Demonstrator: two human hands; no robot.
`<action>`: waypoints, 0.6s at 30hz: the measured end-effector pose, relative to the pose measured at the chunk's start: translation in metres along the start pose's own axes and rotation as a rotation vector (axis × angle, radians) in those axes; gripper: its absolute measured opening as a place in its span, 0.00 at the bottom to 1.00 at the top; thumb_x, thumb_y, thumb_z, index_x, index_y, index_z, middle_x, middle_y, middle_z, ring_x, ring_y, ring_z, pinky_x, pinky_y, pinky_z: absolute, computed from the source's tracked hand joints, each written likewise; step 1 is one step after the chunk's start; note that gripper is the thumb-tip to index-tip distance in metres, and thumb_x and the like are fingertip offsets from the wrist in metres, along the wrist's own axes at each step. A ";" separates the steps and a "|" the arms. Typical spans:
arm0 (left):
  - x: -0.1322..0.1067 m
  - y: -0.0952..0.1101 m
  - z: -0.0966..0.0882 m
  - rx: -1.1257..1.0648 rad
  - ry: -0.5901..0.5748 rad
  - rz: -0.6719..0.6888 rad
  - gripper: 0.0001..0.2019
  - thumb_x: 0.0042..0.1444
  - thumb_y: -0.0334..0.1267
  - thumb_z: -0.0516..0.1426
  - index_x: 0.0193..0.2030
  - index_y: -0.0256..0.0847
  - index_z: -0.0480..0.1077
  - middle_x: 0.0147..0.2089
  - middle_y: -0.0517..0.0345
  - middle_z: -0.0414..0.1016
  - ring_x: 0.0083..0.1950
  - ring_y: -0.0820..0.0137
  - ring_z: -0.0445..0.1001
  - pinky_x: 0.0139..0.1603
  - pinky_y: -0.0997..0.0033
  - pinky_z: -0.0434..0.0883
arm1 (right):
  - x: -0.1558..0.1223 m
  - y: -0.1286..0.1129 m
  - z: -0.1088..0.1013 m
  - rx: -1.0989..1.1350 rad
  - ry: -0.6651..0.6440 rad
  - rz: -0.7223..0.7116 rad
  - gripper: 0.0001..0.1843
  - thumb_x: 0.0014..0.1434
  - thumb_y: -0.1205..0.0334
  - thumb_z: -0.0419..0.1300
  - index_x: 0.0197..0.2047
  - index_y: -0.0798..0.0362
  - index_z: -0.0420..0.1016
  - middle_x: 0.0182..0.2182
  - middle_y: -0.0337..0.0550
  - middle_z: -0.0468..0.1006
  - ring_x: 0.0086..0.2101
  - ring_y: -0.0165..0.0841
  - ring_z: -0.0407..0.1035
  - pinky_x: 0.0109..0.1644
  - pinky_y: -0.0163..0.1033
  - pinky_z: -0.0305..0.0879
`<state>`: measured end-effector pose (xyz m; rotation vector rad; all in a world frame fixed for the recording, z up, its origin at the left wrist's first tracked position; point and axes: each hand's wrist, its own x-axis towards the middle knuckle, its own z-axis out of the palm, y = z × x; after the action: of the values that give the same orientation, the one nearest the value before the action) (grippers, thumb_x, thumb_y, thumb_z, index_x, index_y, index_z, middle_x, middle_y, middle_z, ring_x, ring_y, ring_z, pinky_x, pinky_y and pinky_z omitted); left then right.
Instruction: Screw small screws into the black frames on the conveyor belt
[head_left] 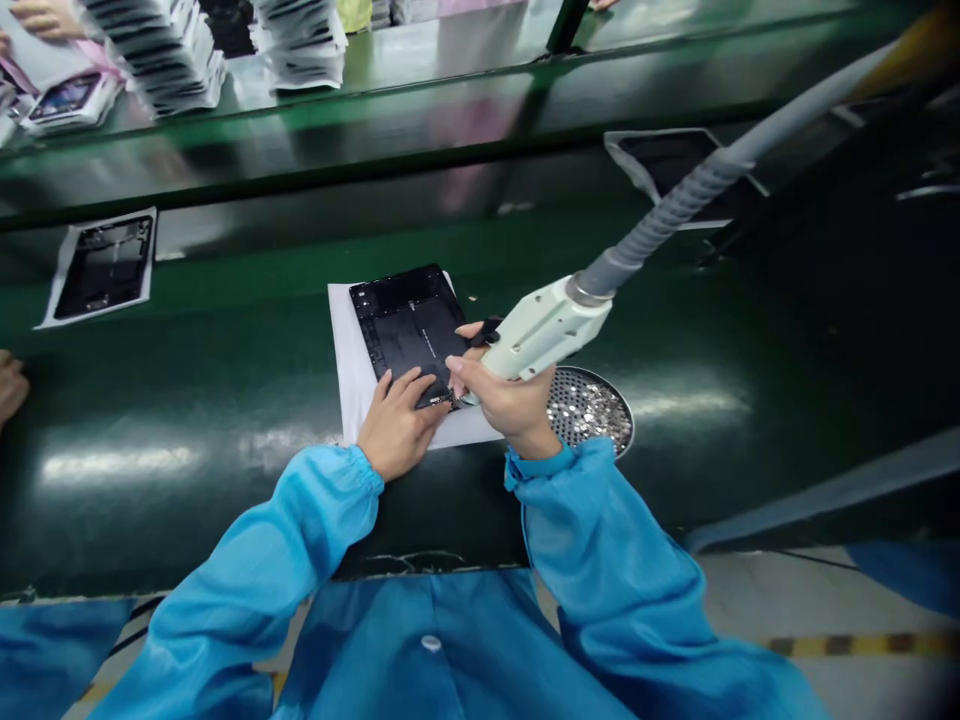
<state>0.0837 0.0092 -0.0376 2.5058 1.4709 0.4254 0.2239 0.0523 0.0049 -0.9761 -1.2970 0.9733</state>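
A black tablet chassis with its inside showing lies at a tilt on a white sheet. My left hand rests on its near edge, fingers spread and lying flat on it. In my right hand is a white hand-held power tool fed by a grey ribbed hose. The tool's tip points down at the chassis's near right corner; the exact contact is hidden by my fingers. Beside my right wrist sits a round perforated dish holding many small shiny metal pieces.
Another tablet chassis lies on paper at the left, and a dark panel on white wrap at the back right. Stacks of white sheets stand on the raised shelf behind. A co-worker's hand shows at the left edge. The hose slants to the upper right.
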 end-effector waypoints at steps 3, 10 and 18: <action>0.000 0.000 0.001 -0.007 0.002 -0.002 0.14 0.65 0.38 0.51 0.53 0.47 0.75 0.62 0.49 0.67 0.67 0.54 0.59 0.66 0.40 0.54 | -0.003 0.003 0.000 -0.027 0.001 0.005 0.11 0.48 0.62 0.64 0.36 0.50 0.69 0.15 0.29 0.70 0.17 0.30 0.67 0.26 0.40 0.70; 0.000 0.002 0.001 -0.011 0.004 -0.004 0.15 0.64 0.38 0.52 0.54 0.47 0.74 0.62 0.48 0.67 0.67 0.53 0.59 0.66 0.39 0.54 | -0.007 0.008 -0.002 -0.063 -0.037 -0.046 0.10 0.49 0.63 0.63 0.36 0.50 0.68 0.16 0.29 0.70 0.19 0.29 0.67 0.31 0.42 0.72; 0.000 0.000 -0.001 0.000 -0.006 0.008 0.15 0.64 0.37 0.52 0.54 0.47 0.74 0.63 0.48 0.66 0.68 0.53 0.59 0.66 0.39 0.55 | -0.005 0.002 0.000 -0.008 -0.030 -0.005 0.12 0.49 0.63 0.63 0.39 0.50 0.70 0.17 0.30 0.70 0.17 0.30 0.67 0.25 0.40 0.70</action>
<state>0.0831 0.0088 -0.0367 2.5117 1.4591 0.4194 0.2238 0.0484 0.0012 -0.9672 -1.3291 0.9824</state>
